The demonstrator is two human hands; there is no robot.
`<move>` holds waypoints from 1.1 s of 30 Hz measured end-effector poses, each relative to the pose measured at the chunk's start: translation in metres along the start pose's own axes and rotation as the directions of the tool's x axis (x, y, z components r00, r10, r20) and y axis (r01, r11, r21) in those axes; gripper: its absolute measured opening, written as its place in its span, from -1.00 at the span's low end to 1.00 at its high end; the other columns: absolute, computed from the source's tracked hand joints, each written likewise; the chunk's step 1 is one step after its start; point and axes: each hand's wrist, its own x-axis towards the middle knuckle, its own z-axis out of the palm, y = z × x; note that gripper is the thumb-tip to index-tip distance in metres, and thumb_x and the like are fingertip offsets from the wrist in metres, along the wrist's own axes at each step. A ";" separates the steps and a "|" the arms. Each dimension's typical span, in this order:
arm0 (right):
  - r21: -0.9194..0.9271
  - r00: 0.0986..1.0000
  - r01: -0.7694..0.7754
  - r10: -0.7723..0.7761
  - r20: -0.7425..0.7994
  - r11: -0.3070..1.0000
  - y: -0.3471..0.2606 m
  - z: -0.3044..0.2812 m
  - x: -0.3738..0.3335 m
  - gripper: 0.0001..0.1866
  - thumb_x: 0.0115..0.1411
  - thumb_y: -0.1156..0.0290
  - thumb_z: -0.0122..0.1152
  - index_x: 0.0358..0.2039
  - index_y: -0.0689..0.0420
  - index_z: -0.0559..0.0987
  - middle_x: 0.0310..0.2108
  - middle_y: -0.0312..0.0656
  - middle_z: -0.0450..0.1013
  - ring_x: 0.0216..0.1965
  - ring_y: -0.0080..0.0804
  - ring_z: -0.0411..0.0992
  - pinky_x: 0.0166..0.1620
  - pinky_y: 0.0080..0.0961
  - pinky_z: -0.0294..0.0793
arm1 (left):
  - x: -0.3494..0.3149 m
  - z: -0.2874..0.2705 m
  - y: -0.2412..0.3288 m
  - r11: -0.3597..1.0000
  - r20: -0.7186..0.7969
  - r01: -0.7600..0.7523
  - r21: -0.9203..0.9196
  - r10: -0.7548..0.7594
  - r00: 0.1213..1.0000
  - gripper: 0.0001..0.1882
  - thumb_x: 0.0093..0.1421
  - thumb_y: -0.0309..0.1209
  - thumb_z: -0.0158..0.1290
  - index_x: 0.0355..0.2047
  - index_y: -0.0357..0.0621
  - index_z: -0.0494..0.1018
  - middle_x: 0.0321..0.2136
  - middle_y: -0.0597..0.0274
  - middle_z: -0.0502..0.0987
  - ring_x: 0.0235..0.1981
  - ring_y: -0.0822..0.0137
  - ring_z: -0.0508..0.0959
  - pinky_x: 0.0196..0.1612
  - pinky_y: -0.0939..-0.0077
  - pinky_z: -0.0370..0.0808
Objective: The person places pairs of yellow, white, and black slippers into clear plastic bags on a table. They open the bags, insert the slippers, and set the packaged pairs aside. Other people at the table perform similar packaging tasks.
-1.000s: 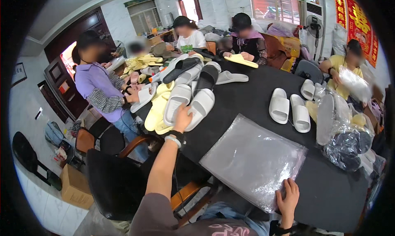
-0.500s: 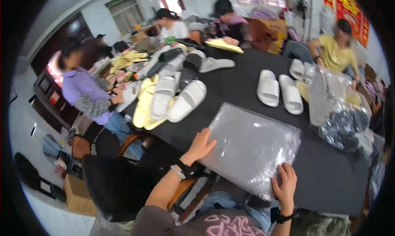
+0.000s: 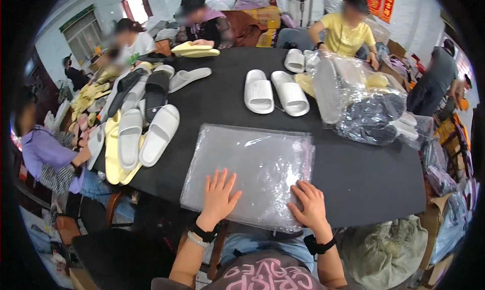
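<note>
A stack of clear plastic bags [image 3: 247, 158] lies flat at the near edge of the black table. My left hand [image 3: 218, 195] rests on its near left part, fingers spread, palm down. On the stack's near right corner lies my right hand [image 3: 308, 204], fingers also stretched out. Neither hand grips anything. Beyond the stack sits a pair of white slide sandals [image 3: 258, 92]. To the left, a pile of slippers holds a light grey slide [image 3: 130, 138], a white slide [image 3: 159, 136] and pale yellow slides [image 3: 112, 148].
Bagged slippers [image 3: 371, 118] are heaped at the table's right side. A person in yellow [image 3: 348, 34] handles them. Another person in purple [image 3: 43, 148] works at the left, and others sit along the far side. A black chair [image 3: 121, 259] stands at my left, a greenish sack [image 3: 384, 249] at my right.
The view has swung to the right. My left hand has moved from the stack's left edge onto its top; my right hand stays at the near right corner.
</note>
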 end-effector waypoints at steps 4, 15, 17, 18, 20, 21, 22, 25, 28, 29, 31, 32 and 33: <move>0.002 0.999 0.014 -0.015 0.033 1.000 0.002 -0.001 0.000 -0.45 0.15 0.12 0.29 0.12 0.07 0.52 0.21 -0.08 0.36 0.27 -0.09 0.26 0.21 -0.11 0.22 | 0.002 0.012 0.003 1.000 -0.033 0.009 0.009 -0.009 0.999 -0.35 0.27 0.03 0.00 0.27 -0.02 0.33 0.30 -0.08 0.26 0.33 -0.18 0.19 0.35 -0.24 -0.06; -0.292 0.998 0.021 -0.037 -0.049 0.956 0.097 -0.147 0.066 -0.24 0.07 0.26 0.38 0.26 0.18 0.32 0.27 0.12 0.24 0.26 0.12 0.24 0.25 -0.06 0.27 | 0.000 0.014 0.007 1.000 -0.042 0.011 -0.006 -0.011 0.999 -0.34 0.22 0.00 0.06 0.25 -0.04 0.35 0.30 -0.09 0.26 0.33 -0.19 0.18 0.35 -0.27 -0.05; -0.386 0.980 -0.098 0.022 -0.195 0.917 0.128 -0.177 0.099 -0.24 0.06 0.31 0.35 0.27 0.17 0.29 0.26 0.11 0.24 0.25 0.11 0.24 0.25 -0.07 0.28 | -0.002 0.016 0.007 1.000 -0.042 0.011 -0.006 -0.011 0.999 -0.34 0.21 0.00 0.06 0.24 -0.05 0.35 0.29 -0.09 0.26 0.33 -0.19 0.18 0.34 -0.29 -0.05; -0.415 0.964 -0.162 0.054 -0.260 0.895 0.141 -0.187 0.116 -0.25 0.06 0.38 0.32 0.28 0.16 0.29 0.26 0.11 0.24 0.25 0.10 0.24 0.25 -0.07 0.28 | -0.002 0.014 0.005 1.000 -0.045 0.023 0.005 -0.023 0.999 -0.34 0.21 0.00 0.06 0.24 -0.05 0.36 0.29 -0.09 0.27 0.33 -0.20 0.18 0.34 -0.30 -0.04; -0.544 0.942 -0.200 0.006 -0.337 0.815 0.185 -0.201 0.147 -0.26 -0.01 0.56 0.19 0.26 0.17 0.29 0.24 0.10 0.26 0.26 0.08 0.23 0.26 -0.10 0.28 | -0.001 0.019 0.004 1.000 -0.048 -0.006 0.013 0.007 0.999 -0.33 0.21 0.02 0.06 0.24 -0.05 0.35 0.29 -0.09 0.27 0.33 -0.20 0.18 0.34 -0.30 -0.03; -0.591 0.944 -0.218 0.015 -0.329 0.776 0.205 -0.210 0.156 -0.25 -0.04 0.63 0.12 0.26 0.17 0.29 0.23 0.09 0.28 0.26 0.07 0.24 0.27 -0.12 0.27 | -0.002 0.021 0.001 1.000 -0.050 -0.004 0.028 0.005 0.999 -0.33 0.21 0.03 0.05 0.24 -0.05 0.35 0.29 -0.09 0.27 0.33 -0.19 0.18 0.33 -0.31 -0.02; -0.629 0.948 -0.224 0.016 -0.319 0.744 0.225 -0.212 0.168 -0.24 -0.07 0.69 0.04 0.26 0.18 0.29 0.22 0.08 0.30 0.25 0.05 0.25 0.27 -0.14 0.27 | -0.002 0.021 0.002 0.999 -0.045 -0.008 0.033 0.009 0.999 -0.32 0.21 0.05 0.05 0.25 -0.04 0.35 0.29 -0.08 0.27 0.33 -0.20 0.18 0.33 -0.31 -0.01; -0.708 0.945 -0.323 0.246 -0.213 0.627 0.240 -0.219 0.193 -0.25 0.07 0.66 -0.01 0.35 0.11 0.21 0.32 0.01 0.22 0.33 -0.05 0.19 0.33 -0.15 0.19 | 0.002 0.016 0.005 0.999 -0.011 0.023 0.034 -0.022 1.000 -0.33 0.27 0.10 -0.04 0.28 0.02 0.32 0.30 -0.04 0.27 0.34 -0.14 0.18 0.35 -0.27 -0.05; -0.858 0.958 -0.263 0.223 -0.180 0.441 0.270 -0.225 0.196 -0.10 0.11 0.59 0.07 0.45 -0.01 -0.03 0.36 -0.16 0.18 0.40 -0.23 0.09 0.40 -0.13 0.04 | 0.001 0.018 0.005 0.999 -0.064 0.008 0.047 -0.005 0.998 -0.33 0.29 0.13 -0.08 0.30 0.07 0.31 0.31 0.00 0.26 0.34 -0.11 0.19 0.36 -0.24 -0.04; -0.858 0.950 -0.262 0.274 -0.149 0.442 0.259 -0.218 0.209 -0.07 0.10 0.58 0.09 0.46 -0.03 -0.05 0.33 -0.17 0.21 0.39 -0.25 0.11 0.40 -0.14 0.03 | -0.004 0.015 0.002 0.997 -0.063 0.027 0.071 -0.022 0.998 -0.32 0.29 0.14 -0.09 0.30 0.07 0.31 0.31 0.01 0.26 0.34 -0.10 0.19 0.36 -0.23 -0.04; -0.843 0.940 -0.284 0.305 -0.151 0.458 0.258 -0.220 0.217 -0.03 0.06 0.54 0.17 0.46 -0.03 -0.03 0.25 -0.18 0.28 0.35 -0.27 0.16 0.41 -0.14 0.02 | -0.006 0.013 0.000 0.995 -0.067 0.030 0.090 -0.024 0.997 -0.32 0.30 0.15 -0.11 0.30 0.09 0.30 0.32 0.03 0.25 0.34 -0.08 0.19 0.36 -0.22 -0.04; -0.821 0.943 -0.298 0.282 -0.175 0.487 0.272 -0.222 0.217 -0.02 0.02 0.51 0.23 0.45 -0.02 0.00 0.20 -0.19 0.33 0.31 -0.28 0.20 0.40 -0.14 0.01 | -0.006 0.014 0.001 0.995 -0.068 0.027 0.095 -0.021 0.997 -0.32 0.30 0.16 -0.11 0.31 0.10 0.30 0.32 0.04 0.24 0.35 -0.07 0.19 0.36 -0.22 -0.04; -0.827 0.971 -0.234 0.166 -0.172 0.511 0.277 -0.230 0.207 -0.07 -0.06 0.50 0.31 0.37 0.00 0.18 0.07 -0.20 0.41 0.23 -0.27 0.28 0.38 -0.15 0.05 | -0.005 0.016 0.003 0.995 -0.066 0.017 0.093 -0.011 0.998 -0.32 0.30 0.16 -0.12 0.31 0.10 0.29 0.33 0.05 0.24 0.35 -0.06 0.19 0.36 -0.21 -0.04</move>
